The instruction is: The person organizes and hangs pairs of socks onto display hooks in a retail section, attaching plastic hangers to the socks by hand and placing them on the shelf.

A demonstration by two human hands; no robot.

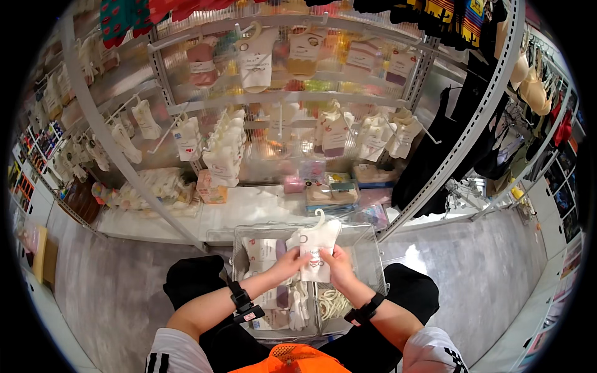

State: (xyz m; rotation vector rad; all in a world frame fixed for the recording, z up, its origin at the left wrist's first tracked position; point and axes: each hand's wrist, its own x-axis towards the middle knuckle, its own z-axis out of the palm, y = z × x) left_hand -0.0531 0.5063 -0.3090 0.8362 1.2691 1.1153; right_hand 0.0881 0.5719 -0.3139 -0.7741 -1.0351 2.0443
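Between my two hands is a pair of white socks [318, 240] with a printed paper band and a cream plastic hanger [319, 216] at its top. My left hand [293, 262] grips the left edge, and my right hand [339, 266] holds the right edge, its thumb on the front. Both are above a wire mesh basket [382, 275]. Folded banded socks [263, 249] fill the basket's left part. A pile of loose cream hangers [333, 303] lies in its lower right compartment. My forearms hide some of the contents.
Rack hooks ahead carry hanging socks [224, 154]. Boxes [332, 192] and bagged socks [158, 189] rest on the low white shelf [247, 203]. Slanted metal posts [454, 154] stand at both sides, with black garments [433, 154] at the right one. My knees flank the basket.
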